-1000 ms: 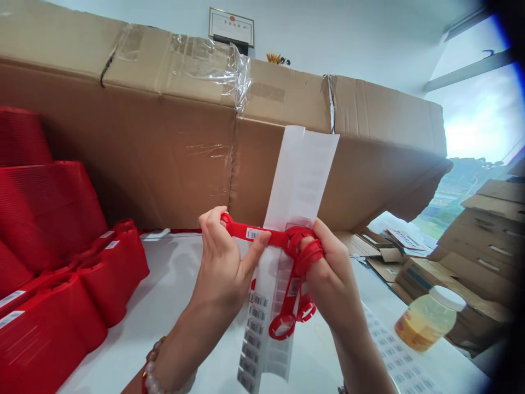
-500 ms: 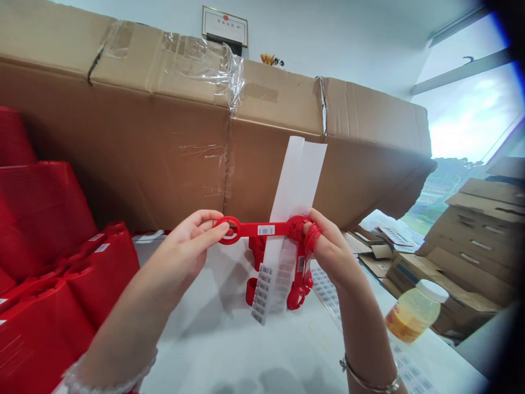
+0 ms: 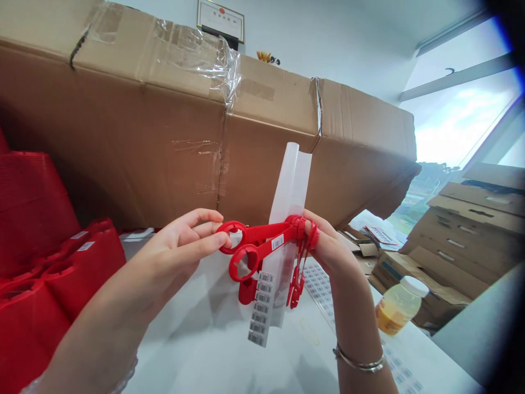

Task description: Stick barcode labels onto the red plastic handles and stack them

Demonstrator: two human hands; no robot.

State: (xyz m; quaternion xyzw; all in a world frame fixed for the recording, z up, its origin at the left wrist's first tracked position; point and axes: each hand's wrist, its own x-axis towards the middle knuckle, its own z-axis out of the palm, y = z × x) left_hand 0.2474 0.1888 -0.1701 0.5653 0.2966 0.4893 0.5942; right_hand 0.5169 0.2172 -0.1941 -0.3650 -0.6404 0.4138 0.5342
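Note:
My right hand [image 3: 328,249] is closed on a bunch of red plastic ring-ended handles [image 3: 262,243] and on a long white strip of barcode labels [image 3: 283,219], which stands up above my fingers and hangs below them. My left hand [image 3: 186,241] pinches the ring end of the topmost handle between thumb and fingertips. That handle carries a small barcode sticker [image 3: 278,242]. Other red handles hang down from my right hand beside the strip.
A long taped cardboard box [image 3: 205,131] fills the back. Red plastic baskets [image 3: 45,246] are stacked at the left on the white table [image 3: 213,350]. A yellow jar [image 3: 396,303], barcode sheets [image 3: 324,282] and more cartons [image 3: 459,235] lie at the right.
My left hand slid from the stickered middle of the handle to its ring end. The handle has tilted, ring end toward me, and a second ring shows beneath. The view drifted right.

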